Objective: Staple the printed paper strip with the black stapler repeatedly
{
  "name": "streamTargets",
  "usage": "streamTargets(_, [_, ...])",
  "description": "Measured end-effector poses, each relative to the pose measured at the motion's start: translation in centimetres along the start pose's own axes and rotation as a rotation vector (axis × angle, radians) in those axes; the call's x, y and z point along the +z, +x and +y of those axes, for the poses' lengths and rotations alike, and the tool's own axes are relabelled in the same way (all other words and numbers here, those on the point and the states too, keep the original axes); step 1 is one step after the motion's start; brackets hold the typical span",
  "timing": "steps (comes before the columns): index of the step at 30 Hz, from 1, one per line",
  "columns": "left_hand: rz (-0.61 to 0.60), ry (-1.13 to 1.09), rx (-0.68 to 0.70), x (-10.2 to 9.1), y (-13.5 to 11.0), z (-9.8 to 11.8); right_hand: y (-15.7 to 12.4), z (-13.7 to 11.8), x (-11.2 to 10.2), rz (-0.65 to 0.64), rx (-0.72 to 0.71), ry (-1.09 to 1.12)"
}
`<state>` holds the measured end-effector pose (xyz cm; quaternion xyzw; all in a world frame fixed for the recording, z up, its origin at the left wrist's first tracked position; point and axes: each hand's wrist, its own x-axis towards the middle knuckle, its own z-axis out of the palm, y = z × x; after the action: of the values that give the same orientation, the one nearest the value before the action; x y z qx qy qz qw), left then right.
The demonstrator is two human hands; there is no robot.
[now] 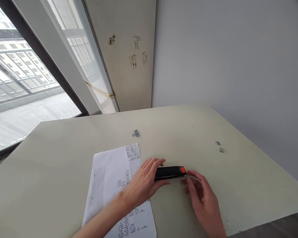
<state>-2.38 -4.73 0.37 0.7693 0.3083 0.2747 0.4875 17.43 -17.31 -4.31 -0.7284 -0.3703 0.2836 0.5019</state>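
Observation:
A black stapler [169, 172] with an orange-red end lies across the right edge of a printed sheet of paper [109, 165] on the table. My left hand [147, 177] reaches over the sheet and is wrapped round the stapler's left end, thumb on the near side and fingers on the far side. At the orange-red end is my right hand [202, 195], its fingers curved and thumb apart from them. The right fingertips are close to or touching that end; exact contact is hard to make out.
The pale table [64, 142] carries a small cluster of staple strips [136, 133] beyond the paper. Two more staple pieces [222, 150] lie at the right. A grey wall [225, 59] borders the table's right side, and a glass door with a window stands at the left.

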Motion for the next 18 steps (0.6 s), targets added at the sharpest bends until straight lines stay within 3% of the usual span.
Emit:
streamTargets(8, [-0.054, 0.157, 0.056, -4.1, -3.5, -2.6, 2.7, -0.7, -0.1, -0.173, 0.078, -0.024])
streamTargets(18, [-0.231, 0.548, 0.23, -4.9, -3.3, -3.2, 2.9, -1.2, 0.8, -0.156, 0.145, -0.062])
